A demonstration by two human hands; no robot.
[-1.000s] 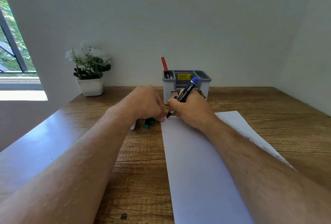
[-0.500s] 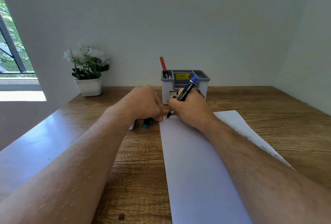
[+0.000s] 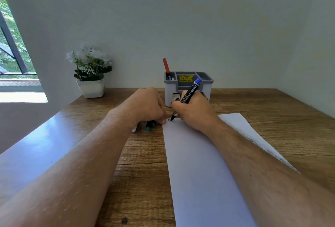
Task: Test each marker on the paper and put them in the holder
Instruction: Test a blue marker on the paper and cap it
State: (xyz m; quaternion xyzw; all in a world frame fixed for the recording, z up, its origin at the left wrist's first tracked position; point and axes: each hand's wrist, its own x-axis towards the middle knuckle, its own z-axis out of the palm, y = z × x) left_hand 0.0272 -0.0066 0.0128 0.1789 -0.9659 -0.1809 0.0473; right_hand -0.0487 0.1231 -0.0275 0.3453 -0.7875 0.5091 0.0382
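"PERMANENT MARKER" lettering runs along the pen [image 3: 188, 96] gripped by right hand [image 3: 194, 111]; left hand [image 3: 149, 106] fisted.

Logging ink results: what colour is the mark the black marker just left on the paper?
Blue, a small scribble at the white paper sheet's top corner; head view.

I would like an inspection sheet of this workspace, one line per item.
Surface: wooden table, paper under the right forearm.
Job's things: blue marker, tip on the paper beside a small blue mark; red marker standing in the grey holder; green-ended markers under the left hand.
Clutter: potted plant.
Grips: right hand shut on the blue marker; left hand pressing the paper's corner.
Cables: nothing seen.
Surroundings: white walls, window at left.
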